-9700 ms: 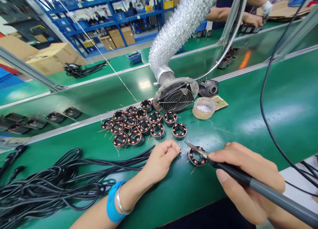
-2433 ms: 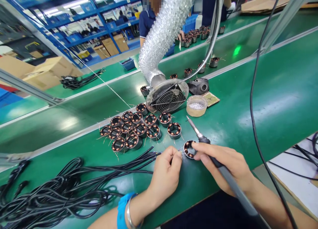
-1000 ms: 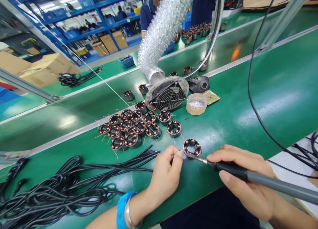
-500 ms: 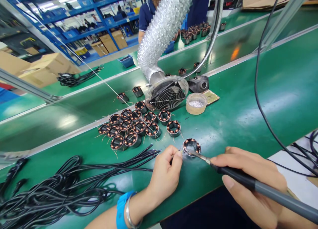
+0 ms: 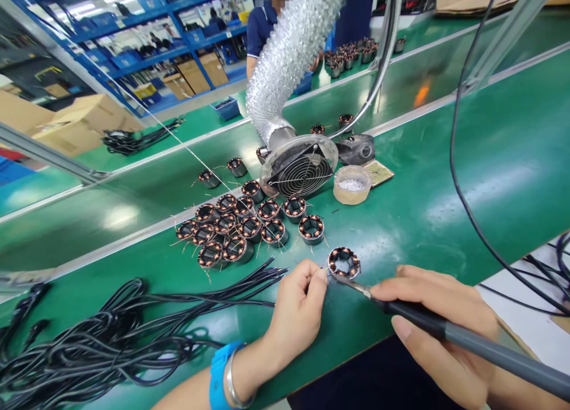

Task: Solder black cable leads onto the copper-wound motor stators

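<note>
A ring-shaped motor stator with copper windings [image 5: 344, 263] stands alone on the green bench. Beside its left edge, my left hand [image 5: 299, 306] is closed in a pinch on a thin wire; its exact kind is hidden by the fingertips. A black cable runs in behind that hand. In my right hand [image 5: 449, 333] is a soldering iron [image 5: 430, 320], held like a pen. Its tip lies at the stator's lower left rim, close to my left fingertips. Several more stators [image 5: 237, 249] with loose lead wires are grouped to the upper left.
Black cables [image 5: 102, 339] lie coiled at left. Behind the stators hangs a fume extractor [image 5: 305, 168] on a foil duct [image 5: 291, 60]. A round tub of silvery bits [image 5: 351, 186] stands beside it. Stators sit on a belt [image 5: 173, 190] beyond; a person [image 5: 262, 27] is across.
The soldering iron's tip has moved left, from over the stator's opening to its lower left rim. My left hand stays almost still. Stators on the belt behind have shifted left.
</note>
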`<state>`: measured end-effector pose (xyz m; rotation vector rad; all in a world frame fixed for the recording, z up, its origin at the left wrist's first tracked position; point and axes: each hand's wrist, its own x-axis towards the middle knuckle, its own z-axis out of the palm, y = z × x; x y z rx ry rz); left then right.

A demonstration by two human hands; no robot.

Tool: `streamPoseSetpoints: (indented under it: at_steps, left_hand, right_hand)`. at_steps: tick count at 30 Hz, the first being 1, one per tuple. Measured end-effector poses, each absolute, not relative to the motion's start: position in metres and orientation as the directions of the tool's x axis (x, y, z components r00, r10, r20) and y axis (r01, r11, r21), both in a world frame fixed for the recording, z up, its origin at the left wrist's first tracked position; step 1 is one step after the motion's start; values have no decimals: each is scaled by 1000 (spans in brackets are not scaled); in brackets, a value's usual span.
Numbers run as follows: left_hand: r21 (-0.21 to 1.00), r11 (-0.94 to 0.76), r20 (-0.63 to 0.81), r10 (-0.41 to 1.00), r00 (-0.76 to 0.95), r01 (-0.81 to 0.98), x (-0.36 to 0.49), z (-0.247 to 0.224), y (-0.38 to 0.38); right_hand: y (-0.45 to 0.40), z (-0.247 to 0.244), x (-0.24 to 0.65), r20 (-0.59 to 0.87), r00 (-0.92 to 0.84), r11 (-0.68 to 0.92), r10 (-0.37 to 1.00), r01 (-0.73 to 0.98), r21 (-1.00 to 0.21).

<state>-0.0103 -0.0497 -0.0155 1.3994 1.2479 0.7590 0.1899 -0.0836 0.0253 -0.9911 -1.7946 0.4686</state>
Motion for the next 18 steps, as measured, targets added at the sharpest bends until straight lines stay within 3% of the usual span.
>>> streamPoseSetpoints:
  at_steps: [11,18]
  left_hand:
    - [959,141,-202,948,247,245,-11,-17,-50]
    - [961,141,-201,947,250,237,-10,-17,-52]
  right_hand:
    - [-84,27,196,607,-95,580,789,442,-684]
    - [-39,3,218,727,95,493,680,675,-549]
